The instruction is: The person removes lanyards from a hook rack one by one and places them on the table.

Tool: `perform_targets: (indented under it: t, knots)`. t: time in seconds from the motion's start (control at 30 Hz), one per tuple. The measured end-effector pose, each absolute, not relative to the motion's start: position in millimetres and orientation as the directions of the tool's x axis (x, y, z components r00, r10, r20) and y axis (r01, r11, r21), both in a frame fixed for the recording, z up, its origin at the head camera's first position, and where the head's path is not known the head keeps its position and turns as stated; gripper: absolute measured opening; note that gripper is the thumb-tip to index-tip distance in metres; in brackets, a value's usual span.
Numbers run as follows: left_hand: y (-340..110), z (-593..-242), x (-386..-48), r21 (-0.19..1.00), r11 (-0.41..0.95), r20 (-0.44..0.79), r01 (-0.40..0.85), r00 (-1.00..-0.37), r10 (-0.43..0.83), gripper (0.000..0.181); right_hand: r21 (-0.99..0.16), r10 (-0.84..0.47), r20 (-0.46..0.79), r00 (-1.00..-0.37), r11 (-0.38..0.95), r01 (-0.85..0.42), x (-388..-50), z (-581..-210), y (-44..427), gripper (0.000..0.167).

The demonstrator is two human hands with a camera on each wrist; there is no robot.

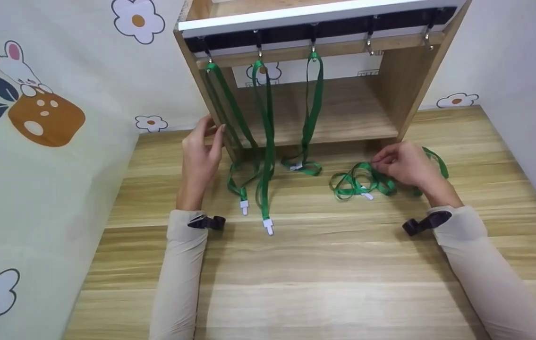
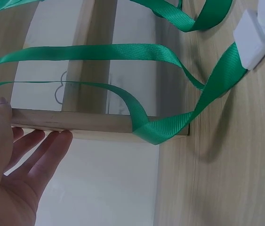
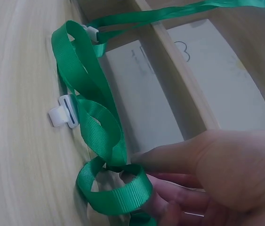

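Observation:
My left hand [image 1: 201,148] holds the left side panel of a wooden shelf unit [image 1: 348,111], the thumb on one face and the fingers on the other in the left wrist view. On the table by the unit's right front, my right hand [image 1: 407,163] pinches a bunched green lanyard [image 3: 97,127] between thumb and fingers; loops partly hide the fingertips. The lanyard's white clip [image 3: 64,111] lies on the tabletop. Three more green lanyards hang from the left [image 1: 230,89], second [image 1: 268,132] and middle [image 1: 314,104] hooks, their lower ends reaching the table.
The two right-hand hooks, one silver [image 1: 370,46] and the other [image 1: 428,42] near the panel, carry no lanyard. Another green strap [image 1: 438,160] lies beyond my right wrist. Patterned walls [image 1: 107,94] enclose the wood-grain table [image 1: 319,283].

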State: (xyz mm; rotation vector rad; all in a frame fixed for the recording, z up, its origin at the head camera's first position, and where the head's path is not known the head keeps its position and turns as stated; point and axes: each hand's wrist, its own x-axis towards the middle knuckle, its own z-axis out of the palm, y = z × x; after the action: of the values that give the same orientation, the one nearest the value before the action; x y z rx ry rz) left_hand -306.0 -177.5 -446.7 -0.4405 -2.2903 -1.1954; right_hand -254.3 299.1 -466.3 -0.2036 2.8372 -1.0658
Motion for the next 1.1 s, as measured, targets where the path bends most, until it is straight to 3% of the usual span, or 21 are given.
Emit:
perform_targets:
  t: [0.4, 1.1]
  knots:
    - [-177.1, -446.1, -306.1, 0.648, 0.559, 0.600, 0.518, -0.799, 0.045, 0.039, -0.695, -0.157, -0.138, -0.978, 0.719, -0.017, -253.7, -464.8, 298.6, 0.018]
    - [-176.7, -447.2, -306.1, 0.668, 0.534, 0.588, 0.518, -0.807, 0.046, 0.042, -0.677, -0.089, -0.074, -0.993, 0.735, -0.015, -245.1, -439.4, 299.2, 0.022]
